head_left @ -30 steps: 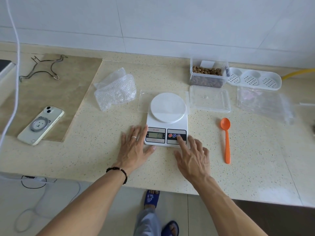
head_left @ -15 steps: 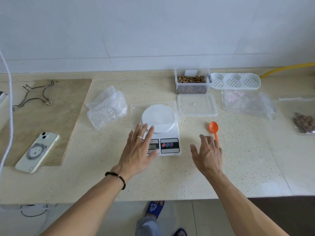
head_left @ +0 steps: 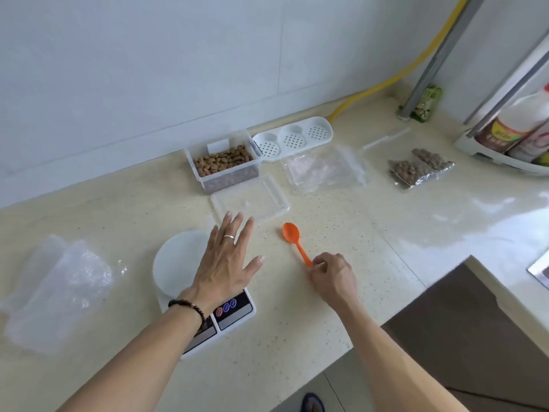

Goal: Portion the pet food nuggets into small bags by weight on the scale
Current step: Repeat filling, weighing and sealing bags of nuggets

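the orange spoon (head_left: 294,238) is pinched at its handle end by the right hand (head_left: 332,275) on the bench (head_left: 341,233) – light, stiff, best held there – while the left hand (head_left: 227,263) is spread flat over the scale (head_left: 178,263), nuggets (head_left: 222,163) kept in the tub behind.

Bright, soft daylight; glare whitens the surface (head_left: 490,209) at right (shadows stay faint), and wide-angle distortion bends the edges.

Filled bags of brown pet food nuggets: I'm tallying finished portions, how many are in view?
2. Both clear filled bags lie side by side on the counter at far right: the nearer bag, the farther bag. More may lie out of view.
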`<control>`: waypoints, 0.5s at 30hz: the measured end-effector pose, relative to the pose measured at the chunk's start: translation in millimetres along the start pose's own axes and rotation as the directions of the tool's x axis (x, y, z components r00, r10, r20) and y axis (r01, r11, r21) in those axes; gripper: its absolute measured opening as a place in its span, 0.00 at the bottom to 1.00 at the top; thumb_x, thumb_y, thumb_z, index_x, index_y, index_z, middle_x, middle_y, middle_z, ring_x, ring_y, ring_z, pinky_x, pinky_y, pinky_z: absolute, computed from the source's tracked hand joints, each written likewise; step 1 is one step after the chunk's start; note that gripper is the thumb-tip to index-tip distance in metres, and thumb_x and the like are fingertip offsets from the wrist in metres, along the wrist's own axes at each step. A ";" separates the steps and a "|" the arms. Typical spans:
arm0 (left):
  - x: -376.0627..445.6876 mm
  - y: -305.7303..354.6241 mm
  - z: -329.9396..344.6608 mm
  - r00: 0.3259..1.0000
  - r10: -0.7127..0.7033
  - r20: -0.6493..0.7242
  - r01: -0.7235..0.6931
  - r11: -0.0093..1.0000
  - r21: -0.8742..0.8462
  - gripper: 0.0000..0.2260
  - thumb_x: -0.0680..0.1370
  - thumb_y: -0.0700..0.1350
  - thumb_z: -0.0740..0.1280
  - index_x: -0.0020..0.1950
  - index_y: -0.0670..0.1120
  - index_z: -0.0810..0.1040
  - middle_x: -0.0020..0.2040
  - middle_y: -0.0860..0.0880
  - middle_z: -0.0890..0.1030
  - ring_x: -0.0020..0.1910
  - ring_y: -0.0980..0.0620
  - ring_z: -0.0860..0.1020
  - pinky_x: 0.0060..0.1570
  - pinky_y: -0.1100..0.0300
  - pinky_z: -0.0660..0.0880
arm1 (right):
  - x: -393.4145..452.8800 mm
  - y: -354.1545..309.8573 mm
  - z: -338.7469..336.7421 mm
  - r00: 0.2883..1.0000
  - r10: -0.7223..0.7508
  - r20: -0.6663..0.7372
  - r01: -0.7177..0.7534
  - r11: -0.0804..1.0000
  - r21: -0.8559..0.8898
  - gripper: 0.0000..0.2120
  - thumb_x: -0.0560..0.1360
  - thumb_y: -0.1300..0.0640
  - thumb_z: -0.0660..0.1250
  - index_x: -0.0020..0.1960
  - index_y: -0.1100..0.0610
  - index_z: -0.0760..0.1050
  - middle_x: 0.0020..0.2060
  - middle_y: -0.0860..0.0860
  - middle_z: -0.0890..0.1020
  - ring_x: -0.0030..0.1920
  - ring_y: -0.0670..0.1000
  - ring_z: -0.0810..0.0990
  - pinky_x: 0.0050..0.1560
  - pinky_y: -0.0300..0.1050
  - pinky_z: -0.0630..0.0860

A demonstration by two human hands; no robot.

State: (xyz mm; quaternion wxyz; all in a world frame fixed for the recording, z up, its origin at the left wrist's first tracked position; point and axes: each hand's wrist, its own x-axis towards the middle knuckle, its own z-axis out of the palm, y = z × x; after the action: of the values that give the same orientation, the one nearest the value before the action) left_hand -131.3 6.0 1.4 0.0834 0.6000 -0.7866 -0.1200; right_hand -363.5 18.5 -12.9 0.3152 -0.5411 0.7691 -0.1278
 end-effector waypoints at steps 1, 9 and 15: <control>4.3 -4.0 -1.0 1.000 0.007 0.008 -0.007 1.000 -0.002 0.36 0.77 0.65 0.47 0.80 0.48 0.45 0.80 0.44 0.48 0.78 0.47 0.39 0.76 0.49 0.42 | 2.2 -3.4 3.1 1.000 -0.010 0.012 0.010 1.000 -0.005 0.08 0.76 0.58 0.62 0.51 0.54 0.80 0.49 0.53 0.78 0.44 0.51 0.76 0.40 0.42 0.70; 13.0 -64.1 -24.2 0.992 -0.124 -0.027 0.122 0.990 -0.066 0.38 0.74 0.66 0.45 0.79 0.45 0.53 0.79 0.43 0.55 0.79 0.46 0.46 0.76 0.46 0.49 | 21.3 -67.7 5.9 0.993 0.112 0.038 -0.116 0.866 0.487 0.04 0.80 0.62 0.59 0.55 0.58 0.68 0.44 0.58 0.81 0.39 0.54 0.83 0.40 0.51 0.81; 0.4 -108.3 -40.7 0.974 -0.225 -0.016 0.224 0.972 -0.067 0.38 0.74 0.67 0.44 0.77 0.45 0.58 0.77 0.44 0.59 0.78 0.46 0.49 0.76 0.49 0.51 | 34.9 -133.9 32.5 0.986 -0.046 0.160 -0.027 0.903 0.428 0.11 0.76 0.64 0.61 0.58 0.57 0.70 0.42 0.54 0.76 0.38 0.50 0.76 0.37 0.45 0.74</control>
State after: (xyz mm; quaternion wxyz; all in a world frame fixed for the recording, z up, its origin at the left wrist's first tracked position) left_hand -20.2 -25.3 9.0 0.0976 0.6833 -0.7085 -0.1470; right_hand -250.0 -59.8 22.0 0.4886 -0.4710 0.6907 -0.2498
